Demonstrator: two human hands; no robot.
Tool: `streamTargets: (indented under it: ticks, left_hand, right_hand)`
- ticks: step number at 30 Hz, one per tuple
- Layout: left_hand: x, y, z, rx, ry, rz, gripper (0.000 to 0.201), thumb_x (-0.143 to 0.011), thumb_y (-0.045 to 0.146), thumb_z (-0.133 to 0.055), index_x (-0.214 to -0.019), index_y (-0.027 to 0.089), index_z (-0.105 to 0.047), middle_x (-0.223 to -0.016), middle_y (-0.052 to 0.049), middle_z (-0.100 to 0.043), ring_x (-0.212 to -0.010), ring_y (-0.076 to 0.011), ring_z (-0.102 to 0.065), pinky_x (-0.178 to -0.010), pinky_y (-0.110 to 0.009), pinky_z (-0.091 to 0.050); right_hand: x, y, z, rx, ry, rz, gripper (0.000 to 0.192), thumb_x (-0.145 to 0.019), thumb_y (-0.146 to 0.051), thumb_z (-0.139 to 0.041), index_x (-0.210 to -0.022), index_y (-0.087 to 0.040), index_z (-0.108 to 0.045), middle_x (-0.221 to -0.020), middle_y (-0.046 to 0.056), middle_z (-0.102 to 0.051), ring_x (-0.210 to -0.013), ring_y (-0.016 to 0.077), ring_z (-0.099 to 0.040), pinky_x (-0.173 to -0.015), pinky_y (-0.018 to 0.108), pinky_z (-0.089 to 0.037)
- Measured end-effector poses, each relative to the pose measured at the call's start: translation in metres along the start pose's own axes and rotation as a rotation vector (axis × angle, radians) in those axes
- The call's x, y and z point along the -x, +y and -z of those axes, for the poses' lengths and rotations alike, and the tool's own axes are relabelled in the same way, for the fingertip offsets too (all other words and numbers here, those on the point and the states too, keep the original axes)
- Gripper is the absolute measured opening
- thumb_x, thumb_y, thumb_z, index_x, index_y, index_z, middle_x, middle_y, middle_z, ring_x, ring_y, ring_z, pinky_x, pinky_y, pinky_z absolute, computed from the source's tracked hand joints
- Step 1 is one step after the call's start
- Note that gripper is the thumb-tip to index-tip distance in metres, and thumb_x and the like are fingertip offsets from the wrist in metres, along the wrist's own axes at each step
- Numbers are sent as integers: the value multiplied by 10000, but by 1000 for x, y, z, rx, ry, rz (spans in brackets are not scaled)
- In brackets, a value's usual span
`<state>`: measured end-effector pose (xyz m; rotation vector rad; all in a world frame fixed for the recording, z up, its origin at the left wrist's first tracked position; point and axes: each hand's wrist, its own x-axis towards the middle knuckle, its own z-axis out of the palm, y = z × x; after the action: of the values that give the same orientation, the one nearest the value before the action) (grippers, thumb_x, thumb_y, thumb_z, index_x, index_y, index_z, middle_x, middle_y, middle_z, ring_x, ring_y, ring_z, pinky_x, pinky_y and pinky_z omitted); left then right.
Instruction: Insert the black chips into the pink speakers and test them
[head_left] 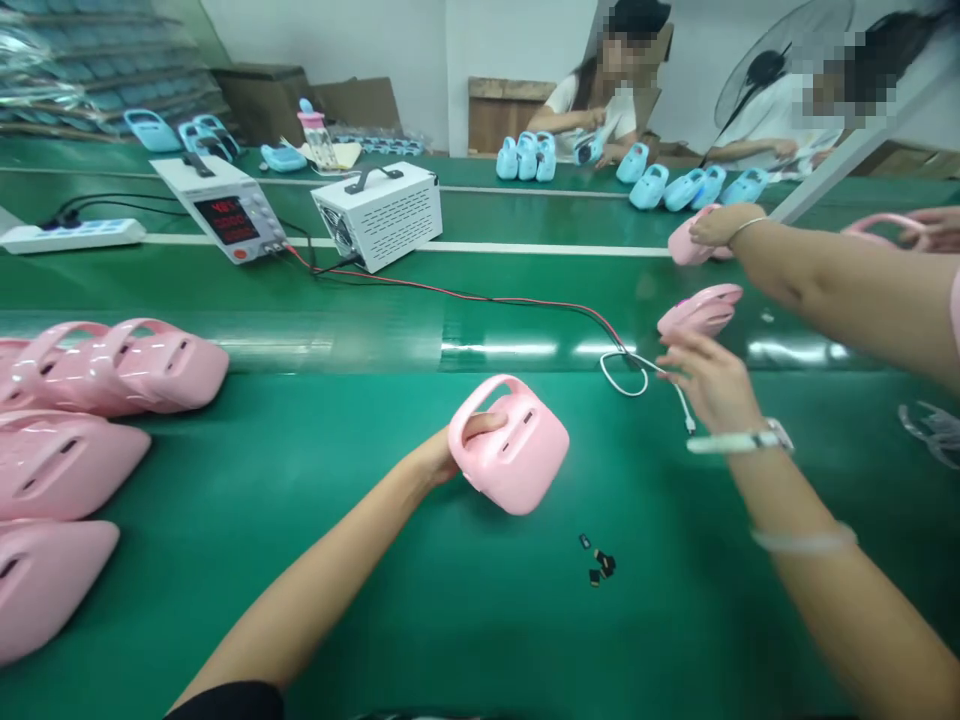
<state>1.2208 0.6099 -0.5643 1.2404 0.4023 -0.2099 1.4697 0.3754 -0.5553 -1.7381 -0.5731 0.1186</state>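
My left hand [450,450] grips a pink plastic device with a carry handle [514,445], thumb through the handle, and tilts it just above the green belt [375,600]. My right hand [709,385], with a watch on its wrist, pinches a white cable [622,372] just below a second pink device [701,308]. The cable joins red and black leads [487,297] running to a power supply [225,215].
Several pink devices [112,365] lie at the left. A white box unit [379,212] stands beside the supply. Small black parts [600,562] lie near me. A co-worker's arm [810,275] reaches in from the right onto another pink device [684,245]. Two people work with blue devices [675,185] at the far side.
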Motion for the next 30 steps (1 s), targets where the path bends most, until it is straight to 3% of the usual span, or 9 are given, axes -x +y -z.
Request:
streamTargets:
  ticks: [2,5,9,14,18,22,25,28,30]
  left_hand:
    - [18,-8,-3,218,59,-19,591,-499,617,-762,-835,137,-687,-762,-83,-711,-678,-187,-642,-624,-251,-482]
    - [43,-22,-10,529,145,-62,441,-504,467,-830,-765,142,-685,-621,-23,-673,-557,-149,-596,-575,-231,-466]
    - [72,-46,-23,670,228,19,444,-531,433,-830,-831,136,-693,-662,-27,-708,-546,-149,-604,-567,-230,-484]
    - [100,-70,-42,679,242,-17,544,-536,409,-819,-985,140,-671,-652,-25,-705,-657,-208,-672,-577,-245,-501]
    - [116,-76,-49,706,318,-76,634,-535,440,-814,-1074,151,-648,-669,-23,-709,-876,-284,-700,-767,-320,-552]
    - [123,-80,-47,732,357,-55,792,-413,458,-876,-1113,168,-643,-767,-42,-745,-980,-340,-688,-875,-392,-554]
    - [127,-78,-44,720,447,-5,853,-354,483,-899,-1106,162,-656,-847,-78,-764,-1000,-370,-684,-896,-408,-556]
    - [127,-80,-37,707,494,14,798,-432,457,-893,-1143,179,-662,-957,-89,-767,-1035,-368,-678,-920,-391,-554]
    - [121,-86,-30,719,437,-40,713,-526,378,-865,-1192,233,-654,-1013,-65,-762,-1069,-361,-668,-919,-396,-559]
  right_hand:
    - [67,-2,-11,48,-155,-84,276,-699,-410,-783,-810,-162,-732,-789,76,-701,-685,177,-636,-661,338,-512]
    - [155,-6,-29,307,-403,-62,183,-758,-378,-730,-731,-198,-753,-766,62,-704,-687,191,-633,-642,323,-493]
    - [211,-2,-49,444,-366,-5,227,-829,-331,-646,-951,-178,-760,-904,75,-673,-665,174,-646,-648,326,-514]
    - [220,5,-56,550,-264,56,172,-853,-256,-593,-816,-166,-734,-855,68,-666,-622,167,-626,-647,327,-511]
    - [222,8,-58,587,-226,136,178,-863,-248,-557,-778,-164,-687,-839,78,-668,-677,193,-607,-645,332,-493]
    - [222,14,-61,585,-190,132,213,-856,-292,-576,-908,-139,-714,-812,81,-652,-599,180,-558,-628,349,-494]
    - [221,10,-60,537,-202,100,238,-837,-333,-616,-915,-155,-754,-888,103,-667,-646,188,-603,-653,349,-524]
    - [219,2,-55,585,-203,172,274,-867,-351,-584,-779,-171,-771,-876,114,-689,-725,206,-672,-616,303,-546]
    - [219,0,-49,648,-221,203,234,-844,-358,-629,-844,-183,-784,-856,100,-694,-661,192,-670,-545,273,-535]
